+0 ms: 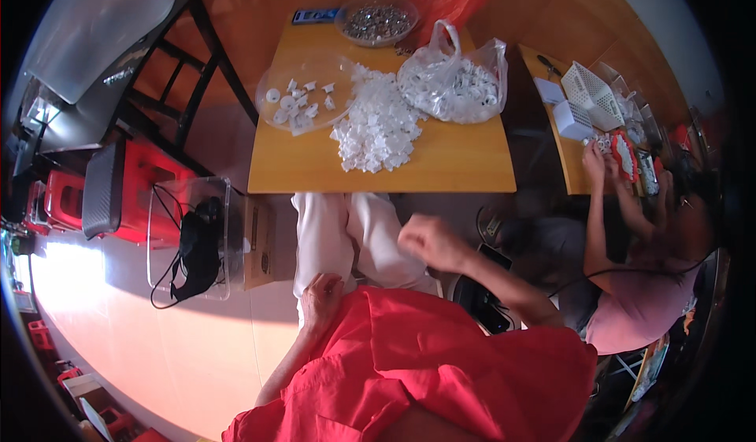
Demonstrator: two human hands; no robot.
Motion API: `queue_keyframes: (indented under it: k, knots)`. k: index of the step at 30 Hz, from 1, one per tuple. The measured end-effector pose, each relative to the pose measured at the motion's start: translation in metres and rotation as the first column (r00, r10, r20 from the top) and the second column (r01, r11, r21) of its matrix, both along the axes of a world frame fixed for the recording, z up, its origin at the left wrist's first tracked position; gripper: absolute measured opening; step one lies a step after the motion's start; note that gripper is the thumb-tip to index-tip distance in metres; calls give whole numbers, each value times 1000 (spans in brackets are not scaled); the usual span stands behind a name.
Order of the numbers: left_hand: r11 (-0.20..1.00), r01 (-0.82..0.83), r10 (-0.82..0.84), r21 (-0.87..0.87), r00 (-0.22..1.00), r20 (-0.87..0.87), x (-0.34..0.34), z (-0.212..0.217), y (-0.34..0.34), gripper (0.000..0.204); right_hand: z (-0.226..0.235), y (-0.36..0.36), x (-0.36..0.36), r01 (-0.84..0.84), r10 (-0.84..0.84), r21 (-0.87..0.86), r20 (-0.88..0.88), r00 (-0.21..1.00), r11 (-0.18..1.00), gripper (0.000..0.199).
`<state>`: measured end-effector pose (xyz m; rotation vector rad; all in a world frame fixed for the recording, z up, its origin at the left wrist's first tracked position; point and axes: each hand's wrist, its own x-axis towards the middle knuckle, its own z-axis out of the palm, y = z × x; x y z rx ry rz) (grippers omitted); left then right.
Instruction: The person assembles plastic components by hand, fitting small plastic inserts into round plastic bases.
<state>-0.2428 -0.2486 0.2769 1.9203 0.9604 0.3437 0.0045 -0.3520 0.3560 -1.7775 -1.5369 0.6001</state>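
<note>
Hands: left hand point(321, 296) rests on the knee, fingers curled, holding nothing that shows; right hand point(429, 241) is raised over the lap in a loose fist, and I cannot tell whether it grips anything.
Pile: white parts point(376, 127) heaped mid-surface point(457, 166), well apart from both hands.
Dish: clear dish point(305, 91) by the left edge holds only a few white pieces.
Bag: plastic bag point(453, 83) near the right edge, full.
Bowl: bowl point(376, 21) of metal bits at the far edge.
Progress: early by my judgement; most of the pile remains.
</note>
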Motion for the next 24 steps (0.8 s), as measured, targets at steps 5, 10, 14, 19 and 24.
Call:
queue_keyframes:
  k: [5,10,14,19,24]
  knots:
    - [999,12,-7,-53,995,104,23,-3,18,9,40,51,140,481,-599,410,235,765,775,5]
    - [961,72,-38,-266,990,133,58,2,33,11,24,101,253,569,-687,392,498,529,722,11]
    - [954,118,-73,-275,983,168,92,25,43,11,-14,114,302,694,-642,222,634,431,685,12]
    - [951,127,-79,-281,981,177,117,25,56,11,-20,112,311,734,-708,264,586,393,626,10]
    - [888,188,-13,-420,922,386,136,21,75,13,27,90,272,775,-819,268,136,557,572,10]
